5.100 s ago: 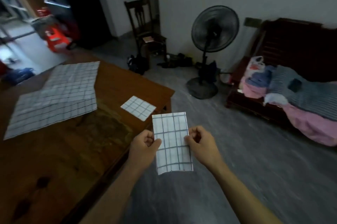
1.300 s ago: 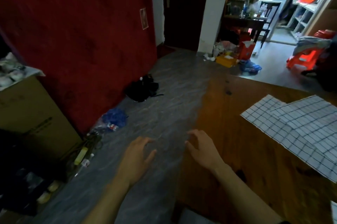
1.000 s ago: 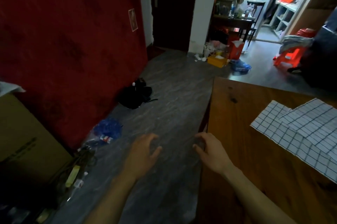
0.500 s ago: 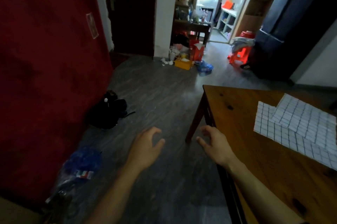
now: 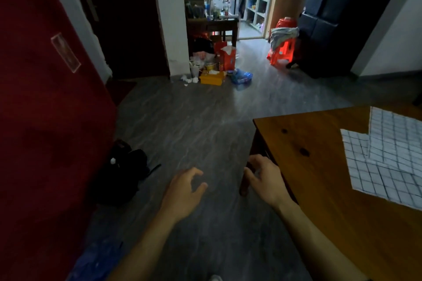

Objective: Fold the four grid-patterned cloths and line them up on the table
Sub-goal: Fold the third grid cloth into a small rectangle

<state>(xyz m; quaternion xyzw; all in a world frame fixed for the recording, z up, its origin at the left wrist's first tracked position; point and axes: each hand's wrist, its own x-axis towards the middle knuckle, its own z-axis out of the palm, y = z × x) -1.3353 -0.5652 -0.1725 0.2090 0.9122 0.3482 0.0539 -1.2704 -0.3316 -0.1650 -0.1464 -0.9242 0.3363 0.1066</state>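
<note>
Since the frame half a second earlier, the view has been swung further right and the wooden table corner is brought nearer the right hand; the hands are kept low in front. Both hands are seen empty, fingers loosely curled: the left hand is held over the grey, streaked floor, the right just over the table's near edge. The table top is smooth, glossy brown wood with dark knots. Two unfolded grid-patterned cloths, white with thin dark lines, are laid flat and overlapping on it, well apart from the right hand, to its right. A black bag is slumped beside the red wall.
</note>
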